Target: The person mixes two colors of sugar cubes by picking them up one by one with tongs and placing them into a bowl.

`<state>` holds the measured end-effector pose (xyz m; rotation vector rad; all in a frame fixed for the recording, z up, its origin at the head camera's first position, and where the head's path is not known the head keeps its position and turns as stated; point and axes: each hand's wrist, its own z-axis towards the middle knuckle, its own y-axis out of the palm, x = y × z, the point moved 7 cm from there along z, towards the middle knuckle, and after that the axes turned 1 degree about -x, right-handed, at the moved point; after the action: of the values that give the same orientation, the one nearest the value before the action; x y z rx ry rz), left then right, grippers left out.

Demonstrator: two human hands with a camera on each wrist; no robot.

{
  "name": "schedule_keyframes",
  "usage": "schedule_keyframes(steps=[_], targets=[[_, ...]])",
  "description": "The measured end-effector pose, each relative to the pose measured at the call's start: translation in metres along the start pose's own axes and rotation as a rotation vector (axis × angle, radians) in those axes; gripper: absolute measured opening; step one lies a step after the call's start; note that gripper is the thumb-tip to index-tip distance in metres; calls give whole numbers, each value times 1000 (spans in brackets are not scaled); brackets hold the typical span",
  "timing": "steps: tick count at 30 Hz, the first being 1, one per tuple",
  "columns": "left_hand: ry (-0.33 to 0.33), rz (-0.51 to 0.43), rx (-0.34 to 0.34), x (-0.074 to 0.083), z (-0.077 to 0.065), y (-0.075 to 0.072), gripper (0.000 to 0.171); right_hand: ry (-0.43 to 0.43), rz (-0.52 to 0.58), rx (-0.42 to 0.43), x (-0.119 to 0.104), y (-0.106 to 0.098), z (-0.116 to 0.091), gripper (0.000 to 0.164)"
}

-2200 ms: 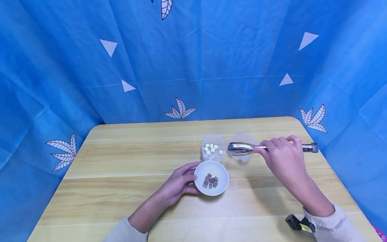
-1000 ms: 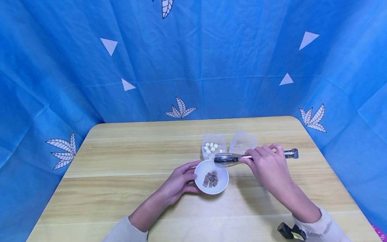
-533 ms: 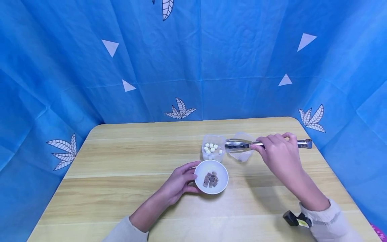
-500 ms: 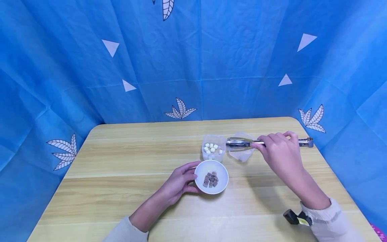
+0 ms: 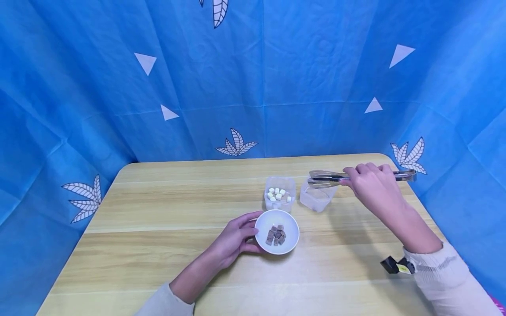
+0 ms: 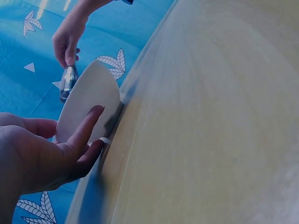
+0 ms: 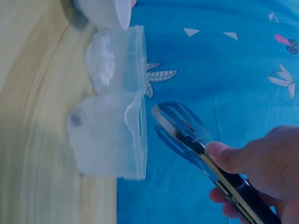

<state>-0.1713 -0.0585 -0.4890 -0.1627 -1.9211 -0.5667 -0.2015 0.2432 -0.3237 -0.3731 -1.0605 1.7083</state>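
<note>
My left hand (image 5: 235, 239) holds a white bowl (image 5: 290, 242) by its left side, fingers and thumb on its outer wall. Several brown cubes (image 5: 276, 235) lie in the bowl. My right hand (image 5: 373, 186) grips slotted metal tongs (image 5: 326, 177) by the middle. Their tips stand apart above a clear plastic box (image 5: 316, 205), and I see nothing between them. Through that box's wall in the right wrist view, a dark patch (image 7: 76, 117) shows; I cannot tell what it is. In the left wrist view, the bowl hides both boxes.
A second clear box (image 5: 290, 183) with several white cubes (image 5: 276, 193) stands just behind the bowl, left of the first box. The wooden table (image 5: 166, 202) is bordered by blue curtains (image 5: 253, 87). A black wrist-worn device (image 5: 397, 265) sits at the right sleeve.
The tongs came left over the bowl's edge, then moved back right and up over the right box. One more brown cube lies in the bowl. The left hand has stayed put.
</note>
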Motion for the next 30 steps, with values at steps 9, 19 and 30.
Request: schedule_keyframes(steps=[9,19,30], targets=[[4,-5,-5,3,0,0,59,-120,-27,-264,1,18,5,26],[2,-3,-1,2,1,-1,59,-232,-162,-300,-11,21,16,33],[2,-6,-4,1,1,0,58,-347,-293,-240,-25,27,24,25]])
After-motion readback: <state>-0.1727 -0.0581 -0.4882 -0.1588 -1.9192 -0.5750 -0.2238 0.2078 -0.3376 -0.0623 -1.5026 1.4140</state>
